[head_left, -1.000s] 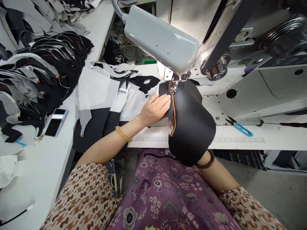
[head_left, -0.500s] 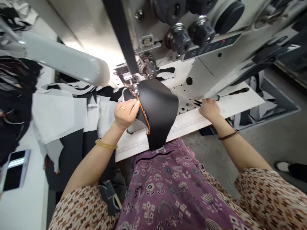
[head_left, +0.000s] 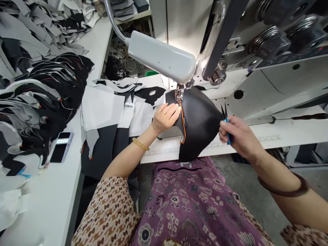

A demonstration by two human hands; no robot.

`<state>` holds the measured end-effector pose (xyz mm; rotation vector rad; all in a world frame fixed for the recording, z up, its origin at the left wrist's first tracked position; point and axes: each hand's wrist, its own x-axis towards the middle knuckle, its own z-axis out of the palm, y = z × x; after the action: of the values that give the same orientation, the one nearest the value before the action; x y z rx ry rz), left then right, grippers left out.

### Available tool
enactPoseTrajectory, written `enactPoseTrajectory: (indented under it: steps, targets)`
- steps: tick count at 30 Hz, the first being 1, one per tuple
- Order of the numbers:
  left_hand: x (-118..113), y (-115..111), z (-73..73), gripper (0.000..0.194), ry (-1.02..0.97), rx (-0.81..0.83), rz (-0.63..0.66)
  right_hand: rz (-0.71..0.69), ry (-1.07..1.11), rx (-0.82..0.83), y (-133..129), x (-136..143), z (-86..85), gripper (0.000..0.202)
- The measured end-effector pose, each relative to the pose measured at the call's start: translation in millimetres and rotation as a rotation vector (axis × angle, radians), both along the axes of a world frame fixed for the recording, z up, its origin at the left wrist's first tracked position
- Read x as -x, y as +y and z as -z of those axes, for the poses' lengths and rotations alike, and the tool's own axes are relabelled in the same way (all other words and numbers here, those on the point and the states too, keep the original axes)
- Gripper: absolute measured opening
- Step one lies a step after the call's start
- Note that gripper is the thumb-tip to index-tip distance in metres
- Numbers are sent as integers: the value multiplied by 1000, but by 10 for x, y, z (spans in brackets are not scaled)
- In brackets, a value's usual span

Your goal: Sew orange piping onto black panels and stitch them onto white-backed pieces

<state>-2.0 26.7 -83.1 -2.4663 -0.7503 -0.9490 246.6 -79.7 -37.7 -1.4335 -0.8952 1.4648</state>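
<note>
A black, leather-like panel (head_left: pixel 202 119) lies on the sewing machine bed, its upper edge under the presser foot (head_left: pixel 179 95). Orange piping (head_left: pixel 183 126) with a small printed tag runs down from the foot along the panel's left part. My left hand (head_left: pixel 166 118) is closed on the panel's left edge, its fingertips beside the piping just below the foot. In my right hand (head_left: pixel 238 135) is a pair of small scissors (head_left: pixel 227 131) with blue handles. Their dark blades point up and away, close to the panel's right corner.
A white lamp head (head_left: pixel 162 56) hangs low above the foot. White and black cut pieces (head_left: pixel 104 107) lie at the left, beside a phone (head_left: pixel 61 147). Piled trimmed pieces (head_left: pixel 48 92) cover part of the side table. A ruler strip (head_left: pixel 164 150) runs along the front edge.
My right hand has lifted the scissors off the right of the machine bed and brought them left, beside the panel. My left hand stays on the panel; the view has swung left.
</note>
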Motion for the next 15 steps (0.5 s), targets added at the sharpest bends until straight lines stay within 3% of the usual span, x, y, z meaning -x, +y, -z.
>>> enactPoseTrajectory:
  steps: [3, 6, 8, 10, 13, 15]
  targets:
    - [3, 5, 28, 29, 8, 69, -8, 79, 179, 119, 19, 231, -343, 36]
    - [-4, 11, 43, 29, -22, 120, 19, 238, 175, 128, -36, 107, -554, 23]
    - [-9, 13, 45, 30, -26, 106, 21, 269, 201, 106, -71, 55, -625, 25]
    - [-10, 12, 44, 29, -23, 76, 19, 171, 294, 168, -61, 151, -644, 26]
    - [-1, 8, 45, 29, -26, 94, 31, -57, 450, 335, 59, 505, -600, 25]
    - [8, 6, 50, 30, -18, 127, 30, -121, 488, 361, 177, 731, -546, 25]
